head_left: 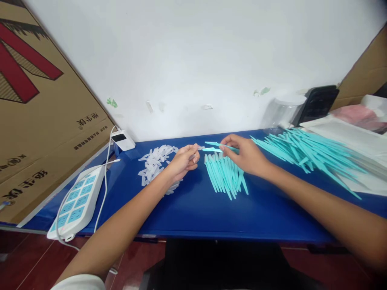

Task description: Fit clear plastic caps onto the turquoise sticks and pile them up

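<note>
My left hand (184, 160) is closed, pinching a small clear plastic cap (201, 148) between thumb and fingertips. Opposite it, my right hand (242, 153) grips two turquoise eyebrow razors (211, 149), their blade ends pointing left toward the cap. The lower razor's tip is very close to the cap; whether they touch I cannot tell. Below my right hand lies a row of turquoise razors (225, 175) with pale covers on their upper ends. A heap of loose clear caps (155, 163) spreads beside and partly behind my left hand.
A large pile of turquoise razors (305, 155) lies at right on white packaging (359, 141). Behind it stand a clear jar (287, 110) and a black phone (319, 104). A white power strip (79, 201), cables and a small white device (123, 139) are at left.
</note>
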The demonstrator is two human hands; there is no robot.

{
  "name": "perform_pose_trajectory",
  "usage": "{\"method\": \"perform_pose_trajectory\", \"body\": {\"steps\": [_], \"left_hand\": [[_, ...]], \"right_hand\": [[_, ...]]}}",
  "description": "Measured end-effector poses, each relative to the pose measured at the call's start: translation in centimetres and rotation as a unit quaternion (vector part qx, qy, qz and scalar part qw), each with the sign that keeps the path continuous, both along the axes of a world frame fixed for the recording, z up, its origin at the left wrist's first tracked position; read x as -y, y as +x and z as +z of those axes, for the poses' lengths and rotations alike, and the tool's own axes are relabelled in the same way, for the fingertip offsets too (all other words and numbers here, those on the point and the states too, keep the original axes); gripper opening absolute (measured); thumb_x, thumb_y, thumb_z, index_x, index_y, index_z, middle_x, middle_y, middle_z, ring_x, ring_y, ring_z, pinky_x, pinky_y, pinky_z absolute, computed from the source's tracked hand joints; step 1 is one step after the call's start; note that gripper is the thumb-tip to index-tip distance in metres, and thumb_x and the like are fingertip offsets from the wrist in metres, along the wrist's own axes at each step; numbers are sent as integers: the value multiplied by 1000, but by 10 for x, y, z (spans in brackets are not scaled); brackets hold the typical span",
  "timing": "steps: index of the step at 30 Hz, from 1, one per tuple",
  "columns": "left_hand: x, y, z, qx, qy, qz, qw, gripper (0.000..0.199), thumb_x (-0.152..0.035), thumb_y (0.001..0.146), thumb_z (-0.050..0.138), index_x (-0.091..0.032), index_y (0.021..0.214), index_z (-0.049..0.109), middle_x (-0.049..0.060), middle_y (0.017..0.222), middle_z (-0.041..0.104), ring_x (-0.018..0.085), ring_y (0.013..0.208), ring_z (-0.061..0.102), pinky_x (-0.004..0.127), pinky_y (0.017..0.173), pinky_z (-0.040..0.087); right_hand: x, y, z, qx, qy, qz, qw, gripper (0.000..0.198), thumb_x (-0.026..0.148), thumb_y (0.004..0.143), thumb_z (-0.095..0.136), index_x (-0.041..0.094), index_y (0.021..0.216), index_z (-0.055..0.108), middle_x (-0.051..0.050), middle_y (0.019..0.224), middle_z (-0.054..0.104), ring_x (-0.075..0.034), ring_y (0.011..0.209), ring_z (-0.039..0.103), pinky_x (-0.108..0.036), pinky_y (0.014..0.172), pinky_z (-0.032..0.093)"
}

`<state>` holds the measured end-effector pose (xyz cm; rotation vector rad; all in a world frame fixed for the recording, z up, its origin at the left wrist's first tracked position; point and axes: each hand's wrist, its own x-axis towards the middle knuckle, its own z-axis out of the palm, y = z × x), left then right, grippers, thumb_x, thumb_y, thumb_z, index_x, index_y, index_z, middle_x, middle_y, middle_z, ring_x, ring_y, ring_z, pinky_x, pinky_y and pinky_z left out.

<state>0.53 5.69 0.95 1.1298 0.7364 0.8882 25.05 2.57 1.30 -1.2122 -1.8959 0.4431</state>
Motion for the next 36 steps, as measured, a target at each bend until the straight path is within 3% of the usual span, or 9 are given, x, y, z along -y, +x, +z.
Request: {"method": "perform_pose_trajectory", "body": {"steps": [9,19,27,33,36], "left_hand": [[-1,0,-3,-28,25,26,999,35,-48,100,68,-18,93,50,-6,62,52,3,42,17,17,40,18],[10,10,-8,-39,63,-9,997,45,-56,92,74,-19,95,50,-7,61,52,2,41,20,17,40,17],[18,16,-4,-37,66,-3,997,39,-54,96,70,-19,98,51,-6,63,51,4,43,22,17,42,17],[12,7,6,-21,-39,15,999,22,-31,100,52,-13,98,64,-4,66,43,5,46,21,18,43,17],[7,0,11,-18,-27,24,999,19,-18,93,55,-10,103,70,-2,70,45,6,49,23,20,44,19]], "right_hand": [[-2,1,-1,-1,22,-19,1000,11,34,101,62,23,98,64,-1,77,75,-22,75,71,-39,84,53],[6,-9,-3,-28,14,18,999,11,34,102,62,23,100,63,-1,78,76,-21,75,72,-35,80,51],[13,-14,-1,-54,10,16,998,12,34,102,62,23,99,63,-1,79,78,-21,76,74,-33,75,50],[0,-2,-2,-35,26,-45,998,11,34,99,65,23,96,64,-1,76,77,-22,76,73,-35,80,51],[-6,4,-2,-33,16,-57,998,12,35,98,66,23,95,65,-1,76,77,-23,76,73,-36,80,51]]}}
